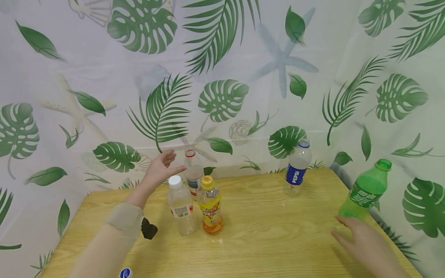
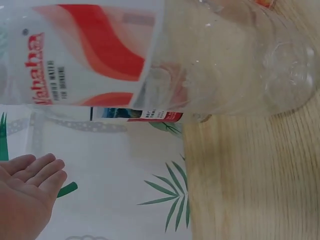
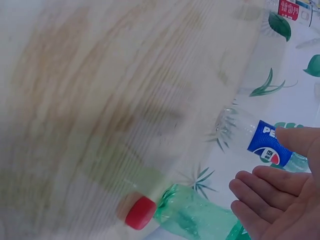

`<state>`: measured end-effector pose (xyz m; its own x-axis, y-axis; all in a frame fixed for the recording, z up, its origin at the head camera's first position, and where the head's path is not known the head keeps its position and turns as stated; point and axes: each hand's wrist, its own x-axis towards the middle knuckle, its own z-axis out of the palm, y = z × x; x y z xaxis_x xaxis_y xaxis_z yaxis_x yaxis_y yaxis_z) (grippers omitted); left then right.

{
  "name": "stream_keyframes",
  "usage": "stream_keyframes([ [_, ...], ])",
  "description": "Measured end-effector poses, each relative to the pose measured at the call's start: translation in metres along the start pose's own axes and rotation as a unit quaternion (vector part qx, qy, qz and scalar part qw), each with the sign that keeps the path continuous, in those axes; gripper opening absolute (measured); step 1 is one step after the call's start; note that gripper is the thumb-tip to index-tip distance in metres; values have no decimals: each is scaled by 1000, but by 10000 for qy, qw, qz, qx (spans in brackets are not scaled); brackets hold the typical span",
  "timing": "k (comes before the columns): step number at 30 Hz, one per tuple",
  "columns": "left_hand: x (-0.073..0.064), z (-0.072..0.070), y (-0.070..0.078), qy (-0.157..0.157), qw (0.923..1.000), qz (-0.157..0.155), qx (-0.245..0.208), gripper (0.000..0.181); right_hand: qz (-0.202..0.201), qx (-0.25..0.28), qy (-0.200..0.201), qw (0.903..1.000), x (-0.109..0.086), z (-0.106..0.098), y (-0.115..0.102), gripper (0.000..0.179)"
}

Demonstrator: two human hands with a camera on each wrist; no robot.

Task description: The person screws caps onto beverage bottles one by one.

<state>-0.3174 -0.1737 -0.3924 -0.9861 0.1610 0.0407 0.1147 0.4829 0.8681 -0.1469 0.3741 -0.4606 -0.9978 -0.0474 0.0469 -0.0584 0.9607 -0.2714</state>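
Your left hand (image 1: 160, 172), its fingers straight and its thumb held away from them, is hovering near the neck of the red-ringed bottle (image 1: 194, 173), while your right hand (image 1: 365, 243), fingers extended with a slight bend, is hovering beside the lower part of the green bottle (image 1: 365, 193); the views are not settling whether it is touching. On the left half of the table (image 1: 264, 227), the red-ringed bottle is standing uncapped behind the white-capped bottle (image 1: 182, 216), whose clear plastic is wearing a red-and-white label, and the yellow-capped bottle (image 1: 211, 208) is standing beside them, showing what seems to be orange liquid at its foot. Toward the back right, the Pepsi bottle (image 1: 296, 170) is standing uncapped, its clear shoulders narrowing above a blue label. Near the right edge, your green bottle is letting light through its translucent plastic, its rounded shoulders rising to an uncapped mouth, and a red cap (image 3: 140, 214) is showing beside its base. Pale wood grain is running across the tabletop, and a leaf-printed cloth (image 1: 330, 31) is hanging behind
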Motion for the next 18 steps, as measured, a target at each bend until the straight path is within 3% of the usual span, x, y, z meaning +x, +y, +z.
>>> stream_keyframes([
  [7,9,22,-16,-230,9975,190,-639,92,92,-229,-284,9993,-8,3,19,51],
  [18,14,35,-27,-260,9962,344,-752,95,459,-564,-571,9957,-14,1,41,45],
])
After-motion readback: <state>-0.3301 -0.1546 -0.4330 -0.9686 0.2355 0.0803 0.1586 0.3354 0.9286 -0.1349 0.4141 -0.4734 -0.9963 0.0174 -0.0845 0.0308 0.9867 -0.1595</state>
